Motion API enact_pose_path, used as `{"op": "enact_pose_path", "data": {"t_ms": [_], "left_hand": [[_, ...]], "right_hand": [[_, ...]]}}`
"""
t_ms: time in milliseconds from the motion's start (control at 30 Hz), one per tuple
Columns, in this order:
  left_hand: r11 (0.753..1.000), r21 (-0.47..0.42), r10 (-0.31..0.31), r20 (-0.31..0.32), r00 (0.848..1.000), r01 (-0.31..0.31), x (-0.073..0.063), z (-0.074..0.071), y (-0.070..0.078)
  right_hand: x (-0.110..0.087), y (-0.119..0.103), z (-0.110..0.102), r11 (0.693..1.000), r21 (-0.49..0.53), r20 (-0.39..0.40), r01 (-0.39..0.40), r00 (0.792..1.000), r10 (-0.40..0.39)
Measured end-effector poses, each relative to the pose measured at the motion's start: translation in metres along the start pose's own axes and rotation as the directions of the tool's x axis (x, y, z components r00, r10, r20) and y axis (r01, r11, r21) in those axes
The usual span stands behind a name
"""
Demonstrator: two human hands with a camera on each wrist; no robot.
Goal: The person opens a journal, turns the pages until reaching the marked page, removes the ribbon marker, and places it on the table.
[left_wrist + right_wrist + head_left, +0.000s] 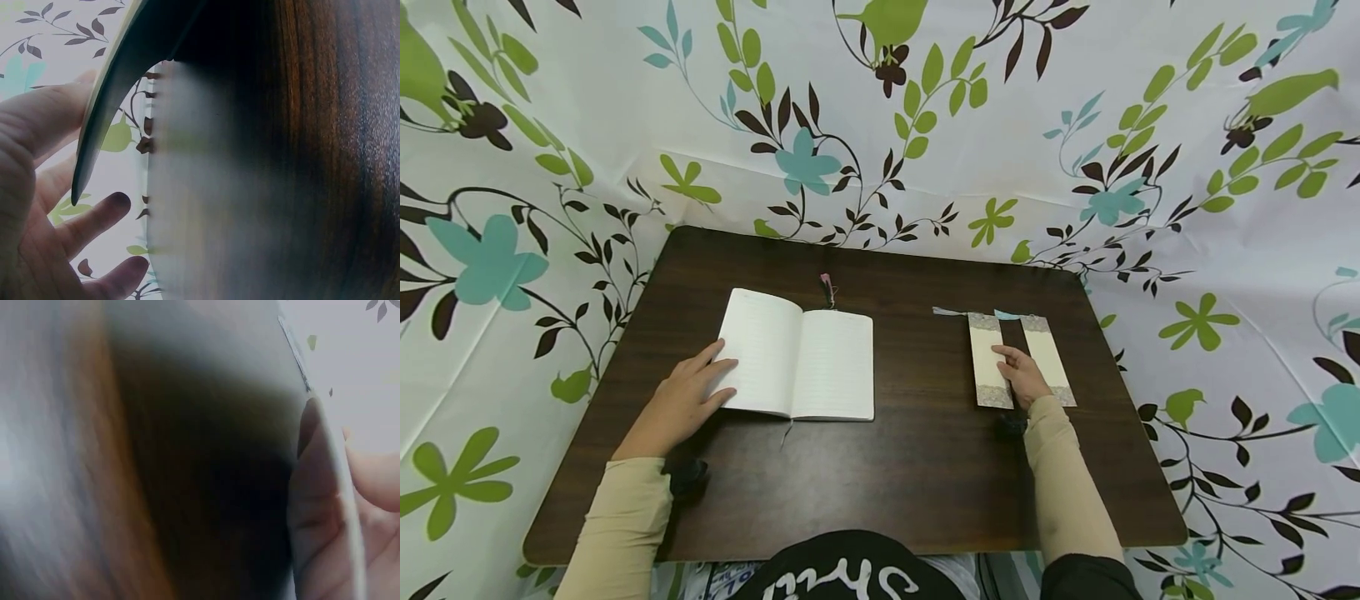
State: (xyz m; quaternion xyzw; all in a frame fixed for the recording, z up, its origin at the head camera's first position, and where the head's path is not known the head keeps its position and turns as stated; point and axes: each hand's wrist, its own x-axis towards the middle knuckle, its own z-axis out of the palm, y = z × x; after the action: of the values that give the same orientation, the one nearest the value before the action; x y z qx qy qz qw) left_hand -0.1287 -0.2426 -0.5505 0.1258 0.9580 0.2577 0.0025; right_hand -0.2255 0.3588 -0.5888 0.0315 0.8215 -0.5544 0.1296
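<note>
In the head view, we see the left hand [681, 400] grip the open notebook [833, 367] by its edge, the right hand [1027, 380] pinch a bookmark [987, 358] farther right on the desk [917, 483]. Left wrist: the notebook curves, likely pliant. Right wrist: the bookmark looks thin, probably light, creasable; we'd pinch its long side.

R hand [1026, 377] hid pt. of the held bookmark [988, 367]. Lettered black cloth [853, 550] was cut off at head view's btm. edge. Table [75, 487] was v. blurry in the R wrist cam.
</note>
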Motion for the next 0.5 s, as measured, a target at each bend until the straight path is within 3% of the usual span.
{"op": "enact_pose_path", "data": {"t_ms": [167, 500], "left_hand": [[1.000, -0.001, -0.010, -0.003, 1.000, 0.010, -0.0005, 0.0009, 0.0005], [1.000, 0.002, -0.012, 0.004, 1.000, 0.012, -0.0009, 0.0006, -0.0004]], "right_hand": [[-0.0010, -0.0025, -0.0080, 0.983, -0.183, -0.046, -0.002, 0.999, -0.007], [0.0010, -0.0059, -0.0116, 0.900, -0.431, -0.074, 0.065, 0.992, -0.107]]}}
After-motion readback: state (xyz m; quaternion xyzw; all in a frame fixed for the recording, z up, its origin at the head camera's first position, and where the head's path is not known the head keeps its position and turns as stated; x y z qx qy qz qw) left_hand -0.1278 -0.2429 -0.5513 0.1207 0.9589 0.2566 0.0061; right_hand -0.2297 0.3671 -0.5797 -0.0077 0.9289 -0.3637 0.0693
